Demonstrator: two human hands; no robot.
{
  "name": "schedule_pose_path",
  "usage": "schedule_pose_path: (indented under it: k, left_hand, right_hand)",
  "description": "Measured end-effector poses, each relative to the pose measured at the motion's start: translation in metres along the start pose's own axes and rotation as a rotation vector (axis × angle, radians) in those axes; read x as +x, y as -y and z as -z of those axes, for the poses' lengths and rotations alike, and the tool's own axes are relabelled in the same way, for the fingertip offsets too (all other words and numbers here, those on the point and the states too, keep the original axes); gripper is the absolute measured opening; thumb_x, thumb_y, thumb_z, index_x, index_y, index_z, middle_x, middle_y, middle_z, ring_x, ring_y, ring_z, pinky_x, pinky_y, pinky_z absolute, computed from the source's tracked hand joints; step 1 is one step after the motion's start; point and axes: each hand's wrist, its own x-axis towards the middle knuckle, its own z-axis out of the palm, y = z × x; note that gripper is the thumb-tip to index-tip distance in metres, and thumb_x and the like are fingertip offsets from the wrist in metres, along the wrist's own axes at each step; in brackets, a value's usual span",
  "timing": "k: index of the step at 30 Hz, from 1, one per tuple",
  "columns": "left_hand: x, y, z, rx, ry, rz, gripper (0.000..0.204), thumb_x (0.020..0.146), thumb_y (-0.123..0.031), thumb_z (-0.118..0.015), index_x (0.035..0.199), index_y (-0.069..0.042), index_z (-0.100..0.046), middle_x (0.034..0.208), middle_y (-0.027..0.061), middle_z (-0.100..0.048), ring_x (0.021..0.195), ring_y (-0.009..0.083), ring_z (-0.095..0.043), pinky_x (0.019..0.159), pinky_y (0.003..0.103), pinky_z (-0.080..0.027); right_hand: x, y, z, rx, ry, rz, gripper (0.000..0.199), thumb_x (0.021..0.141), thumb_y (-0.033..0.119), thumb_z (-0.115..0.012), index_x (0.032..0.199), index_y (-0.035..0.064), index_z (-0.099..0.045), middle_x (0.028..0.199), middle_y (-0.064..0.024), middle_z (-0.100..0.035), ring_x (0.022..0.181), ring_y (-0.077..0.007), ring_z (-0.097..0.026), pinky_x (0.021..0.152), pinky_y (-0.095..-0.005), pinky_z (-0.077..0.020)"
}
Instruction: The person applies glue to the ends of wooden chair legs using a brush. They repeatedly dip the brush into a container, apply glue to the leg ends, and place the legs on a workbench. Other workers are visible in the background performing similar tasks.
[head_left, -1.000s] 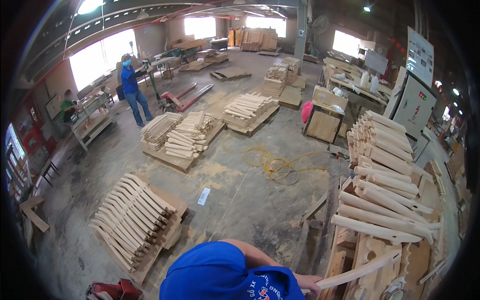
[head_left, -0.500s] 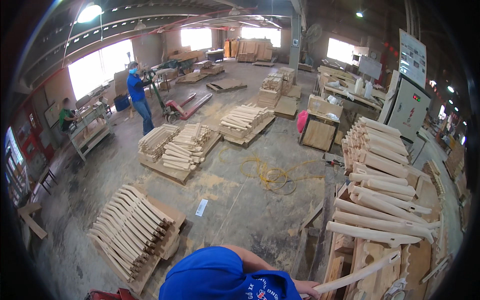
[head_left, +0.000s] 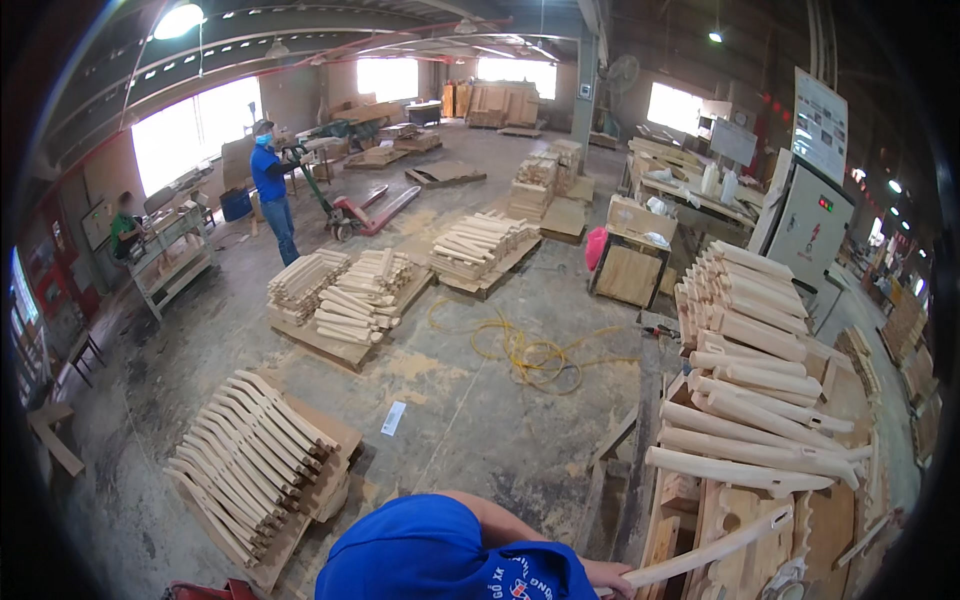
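Observation:
Across the lower edge comes my left arm in a blue sleeve, the forearm partly behind shirt cloth. My left hand (head_left: 606,577) is closed around the near end of a curved wooden leg (head_left: 708,552), which slants up to the right; a slot shows at its far end. Beyond it, several similar pale curved legs (head_left: 740,471) lie side by side. Behind these is a pile of thicker wooden pieces (head_left: 752,300). Scallop-edged boards (head_left: 735,508) lie under the held leg's far part. My right hand is out of view.
Curved wooden legs (head_left: 250,455) lie in rows on a board at the left. Farther off stand stacked wood pieces (head_left: 365,290) and a yellow hose (head_left: 535,360) on the floor. A person in blue (head_left: 272,190) holds a red pallet jack (head_left: 365,215). A grey cabinet (head_left: 808,220) stands right.
The view has shifted slightly, so the surroundings sit a little farther left. My left hand keeps its grip on the wooden leg, whose position relative to the pile looks nearly the same.

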Motion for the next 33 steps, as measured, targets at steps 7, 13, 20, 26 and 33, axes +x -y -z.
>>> schedule_pose_path:
  k: [7,13,20,26,33]
  left_hand:
    - [0.005,0.002,-0.001,0.009,0.011,-0.012,0.038,0.078,-0.020,-0.061,0.107,-0.007,-0.039,0.069,0.0006,-0.046,0.052,0.0080,-0.049,0.039,0.024,-0.038]
    - [0.014,0.011,-0.003,0.051,0.020,-0.008,0.042,0.079,-0.019,-0.061,0.111,-0.006,-0.037,0.071,0.0011,-0.047,0.054,0.0081,-0.049,0.041,0.023,-0.039]
    - [-0.006,-0.037,-0.026,-0.041,0.114,0.286,0.040,0.082,-0.017,-0.063,0.108,-0.007,-0.035,0.071,0.0029,-0.050,0.053,0.0105,-0.051,0.045,0.024,-0.045]
    - [0.017,-0.057,-0.017,0.213,-0.193,0.144,0.040,0.082,-0.014,-0.058,0.116,-0.008,-0.038,0.071,0.0064,-0.052,0.054,0.0179,-0.054,0.047,0.029,-0.047]
    - [0.033,-0.059,-0.035,0.159,-0.102,0.079,0.043,0.078,-0.007,-0.056,0.114,-0.004,-0.034,0.069,0.0087,-0.048,0.047,0.0178,-0.051,0.042,0.030,-0.045]
  right_hand:
    - [0.029,-0.055,0.013,-0.084,-0.028,0.239,0.019,0.083,0.013,-0.056,0.088,-0.0040,-0.050,0.079,-0.0112,-0.051,0.066,-0.0184,-0.045,0.053,-0.0303,-0.0396]
    - [0.020,-0.051,0.032,0.127,0.039,0.508,0.025,0.084,0.016,-0.057,0.101,-0.0026,-0.053,0.092,-0.0161,-0.054,0.082,-0.0202,-0.049,0.074,-0.0344,-0.0432]
    - [0.030,-0.118,0.114,0.794,0.000,0.083,0.036,0.092,0.017,-0.042,0.125,-0.0001,-0.040,0.118,-0.0085,-0.047,0.114,-0.0182,-0.041,0.102,-0.0323,-0.0279]
    - [-0.010,0.020,-0.015,-0.030,-0.076,0.049,0.018,0.087,0.019,-0.054,0.079,0.0031,-0.053,0.066,0.0019,-0.045,0.064,-0.0073,-0.041,0.057,-0.0248,-0.0373]
    - [-0.017,0.033,-0.008,-0.021,-0.146,0.075,0.028,0.086,0.025,-0.053,0.077,-0.0006,-0.050,0.059,-0.0064,-0.043,0.059,-0.0110,-0.039,0.053,-0.0294,-0.0365]
